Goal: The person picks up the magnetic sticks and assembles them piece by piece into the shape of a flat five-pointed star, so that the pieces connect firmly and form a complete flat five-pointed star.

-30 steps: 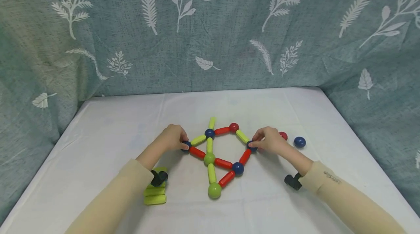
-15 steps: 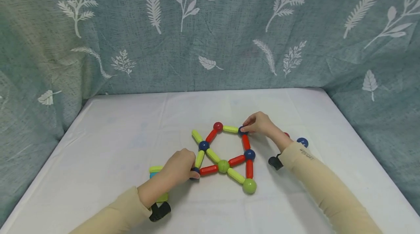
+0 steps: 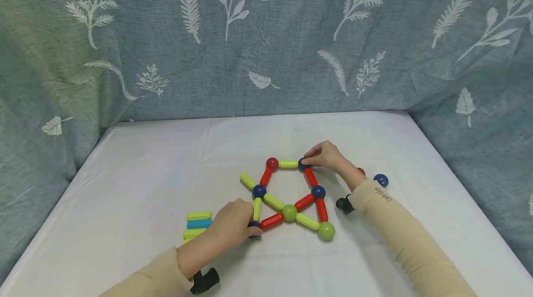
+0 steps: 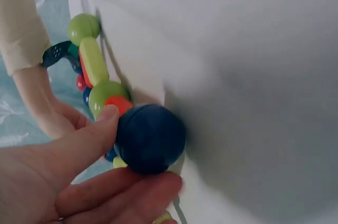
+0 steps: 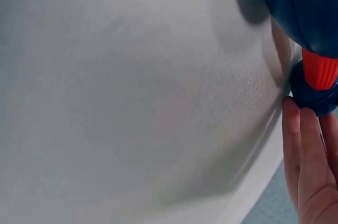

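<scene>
A flat frame of coloured rods and balls lies on the white table. In the head view my left hand (image 3: 235, 223) grips the dark blue ball (image 4: 150, 138) at its near-left corner, thumb on one side and fingers under the other. With thumb and fingertips, my right hand (image 3: 326, 156) pinches another blue ball (image 3: 303, 163) at the far-right corner. A red ball (image 3: 272, 163) marks the far-left corner, joined by a lime rod (image 3: 288, 164). Nearer me are a green ball (image 3: 289, 213) in the middle and another green ball (image 3: 326, 231) at the near-right corner.
Left of the frame lie several lime rods (image 3: 199, 215) and a light blue rod (image 3: 199, 224), partly covered by my left forearm. Beyond my right wrist sit a loose blue ball (image 3: 381, 180) and a mostly hidden red ball (image 3: 361, 170). A patterned curtain (image 3: 266, 56) hangs behind the table.
The whole frame has turned counterclockwise on the table. My left hand has come nearer and rightward with its ball; my right hand has gone farther away and leftward with its own.
</scene>
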Demonstrator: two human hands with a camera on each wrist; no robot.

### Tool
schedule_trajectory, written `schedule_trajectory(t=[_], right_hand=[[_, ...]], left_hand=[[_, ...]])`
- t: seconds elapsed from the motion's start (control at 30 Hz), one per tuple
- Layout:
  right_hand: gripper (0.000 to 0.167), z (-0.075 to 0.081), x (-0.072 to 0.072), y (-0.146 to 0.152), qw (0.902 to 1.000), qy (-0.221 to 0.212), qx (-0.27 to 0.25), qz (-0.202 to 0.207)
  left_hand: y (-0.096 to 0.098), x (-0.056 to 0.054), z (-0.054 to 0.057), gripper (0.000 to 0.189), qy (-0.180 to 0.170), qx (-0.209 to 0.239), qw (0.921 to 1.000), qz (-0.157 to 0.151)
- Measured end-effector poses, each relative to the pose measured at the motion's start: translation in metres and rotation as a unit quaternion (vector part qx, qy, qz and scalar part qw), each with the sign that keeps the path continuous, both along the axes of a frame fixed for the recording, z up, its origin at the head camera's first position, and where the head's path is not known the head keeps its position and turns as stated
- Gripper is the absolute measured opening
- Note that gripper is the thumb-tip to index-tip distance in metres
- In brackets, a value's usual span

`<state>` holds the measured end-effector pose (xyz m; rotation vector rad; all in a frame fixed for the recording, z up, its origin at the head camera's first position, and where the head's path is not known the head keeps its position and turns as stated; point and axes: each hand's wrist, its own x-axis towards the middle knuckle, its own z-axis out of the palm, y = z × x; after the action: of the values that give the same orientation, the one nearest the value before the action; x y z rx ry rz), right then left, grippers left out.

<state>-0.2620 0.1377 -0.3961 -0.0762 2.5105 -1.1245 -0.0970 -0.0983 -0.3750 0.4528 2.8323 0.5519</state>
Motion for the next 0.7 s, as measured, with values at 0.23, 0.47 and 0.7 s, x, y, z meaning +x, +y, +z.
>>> schedule_trajectory(t=[0.23, 0.47, 0.7], right_hand=[[0.031, -0.003, -0.002, 0.002, 1.0, 0.003, 0.0, 0.0], [0.03, -0.001, -0.001, 0.002, 1.0, 0.003, 0.0, -0.002], [0.03, 0.0, 0.0, 0.002, 1.0, -0.003, -0.001, -0.008]], left_hand=[[-0.038, -0.004, 0.004, 0.028, -0.001, -0.035, 0.9991, 0.021], [-0.104, -0.009, 0.004, 0.027, -0.026, 0.011, 0.9993, 0.026], [-0.139, -0.01, -0.01, 0.018, -0.066, 0.059, 0.9954, 0.036]])
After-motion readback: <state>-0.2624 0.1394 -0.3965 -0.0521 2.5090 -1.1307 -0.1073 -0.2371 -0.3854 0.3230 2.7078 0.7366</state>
